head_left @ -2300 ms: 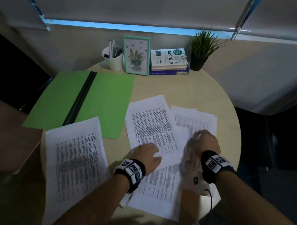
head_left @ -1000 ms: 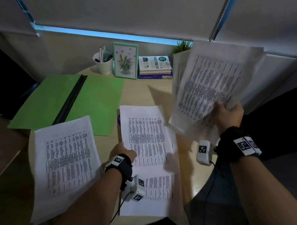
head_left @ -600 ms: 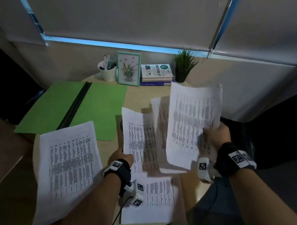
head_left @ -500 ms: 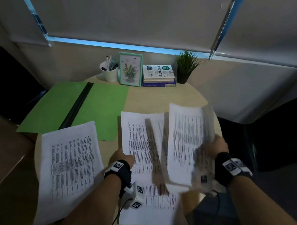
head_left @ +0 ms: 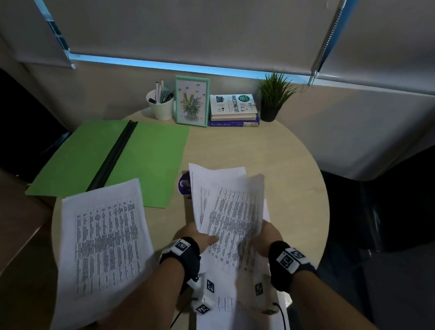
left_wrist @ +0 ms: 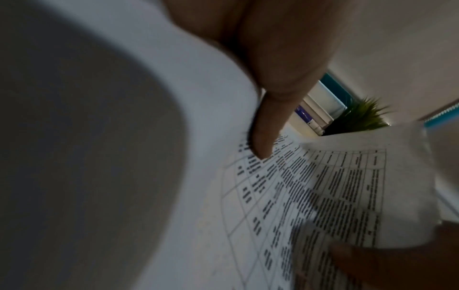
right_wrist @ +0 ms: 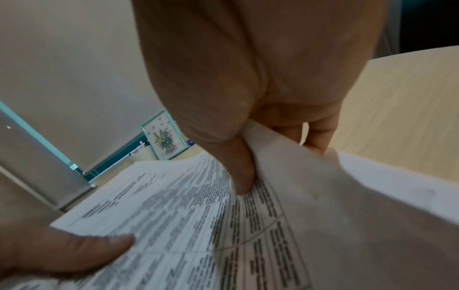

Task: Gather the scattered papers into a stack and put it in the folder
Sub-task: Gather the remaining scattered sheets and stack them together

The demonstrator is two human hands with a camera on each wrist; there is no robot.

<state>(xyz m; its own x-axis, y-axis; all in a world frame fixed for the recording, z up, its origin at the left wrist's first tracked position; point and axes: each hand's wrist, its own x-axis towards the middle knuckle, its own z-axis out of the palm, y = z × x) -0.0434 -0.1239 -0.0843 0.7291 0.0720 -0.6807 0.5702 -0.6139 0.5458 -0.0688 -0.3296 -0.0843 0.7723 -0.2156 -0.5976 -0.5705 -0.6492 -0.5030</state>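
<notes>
Head view: high, looking forward and down over the round surface (head_left: 274,152). Wrist views: very close, along the thumbs. Shared by all: the printed sheets (head_left: 234,215) (left_wrist: 323,196) (right_wrist: 198,215).

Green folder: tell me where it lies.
In the head view, the green folder lies open at the table's far left, before the pen cup.

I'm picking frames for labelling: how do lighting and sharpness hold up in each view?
Head view: dim room, wide-angle bending; the held papers are motion-blurred, the green folder sharp. Left wrist: a dark blur fills the left half. Right wrist: right hand soft, print smeared.
</notes>
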